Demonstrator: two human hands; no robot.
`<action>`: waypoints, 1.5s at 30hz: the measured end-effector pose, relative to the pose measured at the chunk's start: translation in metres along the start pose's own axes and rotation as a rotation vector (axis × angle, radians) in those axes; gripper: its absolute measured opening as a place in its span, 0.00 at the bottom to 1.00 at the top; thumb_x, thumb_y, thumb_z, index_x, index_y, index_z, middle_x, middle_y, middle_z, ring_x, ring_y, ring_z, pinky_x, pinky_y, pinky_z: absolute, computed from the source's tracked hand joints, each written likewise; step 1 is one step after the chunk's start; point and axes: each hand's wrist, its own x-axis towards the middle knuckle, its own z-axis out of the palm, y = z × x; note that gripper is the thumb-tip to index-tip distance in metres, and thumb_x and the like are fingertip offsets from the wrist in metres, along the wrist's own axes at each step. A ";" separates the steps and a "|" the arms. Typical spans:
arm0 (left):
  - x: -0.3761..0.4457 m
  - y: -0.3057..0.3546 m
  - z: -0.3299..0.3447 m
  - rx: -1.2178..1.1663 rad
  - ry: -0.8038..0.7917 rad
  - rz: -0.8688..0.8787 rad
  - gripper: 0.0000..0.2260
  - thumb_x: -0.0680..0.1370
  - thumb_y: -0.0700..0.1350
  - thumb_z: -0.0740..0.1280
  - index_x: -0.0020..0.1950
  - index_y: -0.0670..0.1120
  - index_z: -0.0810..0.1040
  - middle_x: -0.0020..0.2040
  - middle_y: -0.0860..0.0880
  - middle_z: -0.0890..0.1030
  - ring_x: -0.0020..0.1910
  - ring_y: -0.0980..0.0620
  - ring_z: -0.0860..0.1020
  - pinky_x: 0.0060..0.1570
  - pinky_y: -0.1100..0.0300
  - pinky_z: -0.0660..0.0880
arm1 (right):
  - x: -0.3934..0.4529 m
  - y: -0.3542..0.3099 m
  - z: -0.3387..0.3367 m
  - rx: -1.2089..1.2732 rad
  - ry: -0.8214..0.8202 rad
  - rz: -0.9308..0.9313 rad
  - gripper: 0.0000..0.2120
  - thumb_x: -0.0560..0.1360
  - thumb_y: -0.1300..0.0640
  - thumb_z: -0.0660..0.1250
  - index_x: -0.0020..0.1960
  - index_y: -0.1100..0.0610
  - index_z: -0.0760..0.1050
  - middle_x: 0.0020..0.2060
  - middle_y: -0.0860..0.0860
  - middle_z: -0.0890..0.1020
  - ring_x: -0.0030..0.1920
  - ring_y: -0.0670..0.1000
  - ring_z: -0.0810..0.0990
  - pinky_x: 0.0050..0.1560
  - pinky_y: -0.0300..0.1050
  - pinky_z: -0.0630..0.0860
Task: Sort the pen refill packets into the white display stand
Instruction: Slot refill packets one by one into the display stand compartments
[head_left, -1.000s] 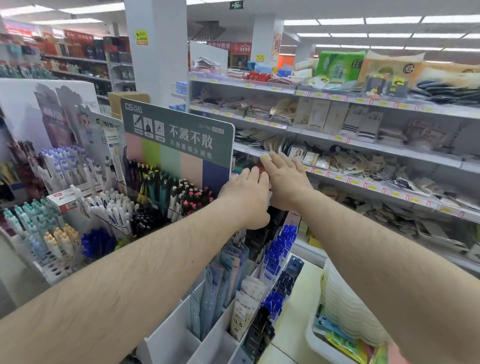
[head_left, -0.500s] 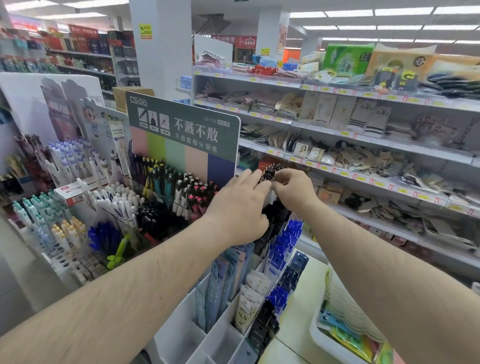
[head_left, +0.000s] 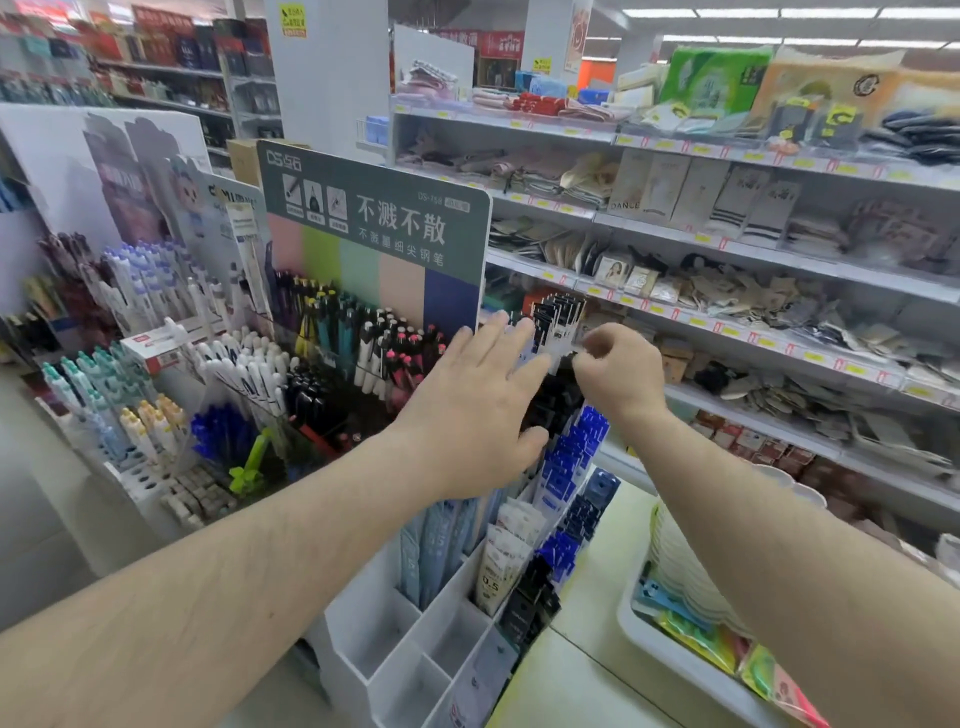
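Left hand (head_left: 470, 410) fingers spread flat on upright black refill packets (head_left: 557, 312) — right hand (head_left: 618, 371) pinching them — "DS" sign (head_left: 374, 218) behind.

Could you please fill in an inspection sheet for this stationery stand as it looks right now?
Surface: white display stand, near compartments bare, farther ones filled.
Job's things: black refill packets fanned at the stand's top; blue packets below them.
Clutter: white basket of colourful items to the right.
Hands: left hand flat, fingers straight against the black packets; right hand pinching a dark packet's top.
Cables: nothing seen.
Surroundings: green sign over pen racks; shop shelves behind.
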 end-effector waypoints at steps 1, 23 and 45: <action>-0.009 0.004 0.001 0.002 0.003 0.047 0.31 0.82 0.58 0.55 0.81 0.47 0.51 0.82 0.43 0.44 0.80 0.43 0.40 0.77 0.48 0.38 | -0.010 0.013 0.002 -0.040 0.015 0.051 0.07 0.75 0.58 0.64 0.52 0.56 0.77 0.48 0.52 0.80 0.49 0.53 0.76 0.47 0.45 0.71; -0.062 0.072 0.058 0.167 -0.455 0.057 0.36 0.80 0.47 0.58 0.79 0.37 0.40 0.80 0.37 0.42 0.79 0.38 0.42 0.77 0.44 0.39 | -0.118 0.050 0.031 -0.267 -0.447 -0.045 0.30 0.84 0.44 0.48 0.82 0.56 0.45 0.81 0.53 0.47 0.81 0.52 0.46 0.78 0.55 0.46; -0.147 0.088 0.115 -0.112 -0.436 0.061 0.33 0.78 0.48 0.60 0.80 0.45 0.50 0.82 0.45 0.47 0.80 0.46 0.45 0.78 0.50 0.48 | -0.248 0.090 0.063 -0.369 -0.339 -0.242 0.37 0.71 0.49 0.55 0.79 0.58 0.59 0.79 0.54 0.58 0.79 0.57 0.58 0.76 0.52 0.48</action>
